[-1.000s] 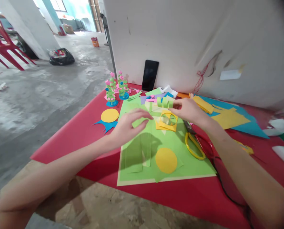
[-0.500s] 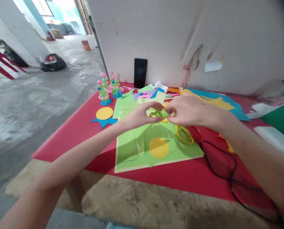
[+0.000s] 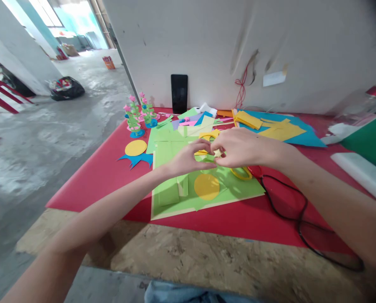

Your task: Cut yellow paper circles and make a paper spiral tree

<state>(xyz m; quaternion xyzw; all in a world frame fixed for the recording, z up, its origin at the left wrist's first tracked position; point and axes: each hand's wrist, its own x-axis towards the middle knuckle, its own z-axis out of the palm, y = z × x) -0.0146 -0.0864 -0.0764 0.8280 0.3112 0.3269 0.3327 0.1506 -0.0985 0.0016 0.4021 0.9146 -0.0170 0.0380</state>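
My right hand (image 3: 238, 147) pinches a small pale yellow paper star (image 3: 218, 152) between thumb and curled fingers. Facing it, my left hand (image 3: 191, 158) is curved like a C, thumb and fingers apart, its fingertips close to the right hand. A green paper strip shows in the gap between them, and I cannot tell whether the left fingers touch it. Both hands hover over a large green sheet (image 3: 169, 172), where a yellow paper circle (image 3: 207, 187) lies. Beneath my right hand, a yellow loop handle (image 3: 242, 174) is partly hidden.
Two paper plants (image 3: 133, 118) with pink stars stand at the back left, beside another yellow circle (image 3: 136, 147) and a blue cutout (image 3: 139, 160). A phone (image 3: 179, 93) leans on the wall. Blue and yellow sheets (image 3: 285, 130) and a black cord (image 3: 298, 219) lie rightward.
The small star has come into sight in my right fingers, where a green strip was between the hands before. My left fingertips have moved closer to the right hand. The view has shifted slightly.
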